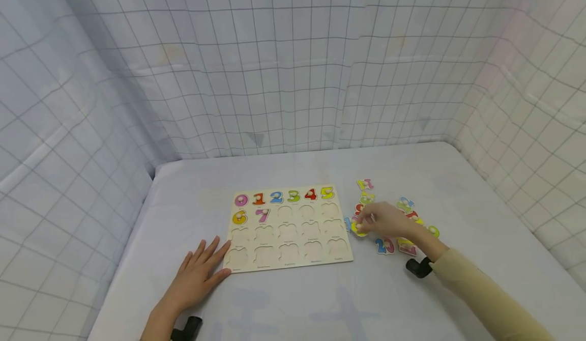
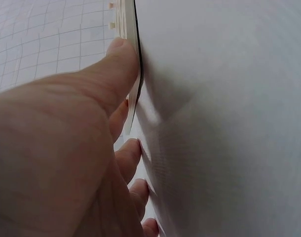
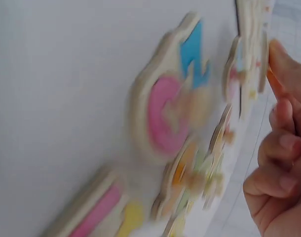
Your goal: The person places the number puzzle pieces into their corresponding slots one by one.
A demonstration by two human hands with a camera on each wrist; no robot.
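- My right grip (image 1: 383,220) is at 3 o'clock from the board (image 1: 288,229). Its fingers are bent close together, and they pinch a yellow piece (image 1: 359,229). My fingers hide part of it, so I can't tell which number it is.
- The yellow piece is just beside the board's 3 o'clock edge. A piece with a blue part (image 1: 348,224) lies next to it, at 9 o'clock.
- My left grip (image 1: 196,278) is at 8 o'clock from the board. It is spread wide and flat. My thumb touches the board's corner, and some other fingertips rest on the worktop (image 1: 183,198).
- The board lies flat. Its top row has 0, 1, 2, 3, 4 and 5. Under them sit the 6 (image 1: 239,218) and the pink 7 (image 1: 262,216). Bare number holes show below.
- From my right grip, the 11 (image 1: 365,184) is at 11 o'clock, with a green piece (image 1: 367,197) just under it.
- The 20 (image 1: 384,246), blue and pink, is at 6 o'clock.
- More pieces lie from 2 to 5 o'clock, and my arm covers some.
- A pale yellow sleeve (image 1: 487,295) is on my right arm.
- White cloth with lines (image 1: 293,86) hangs at 12 o'clock, behind the worktop.
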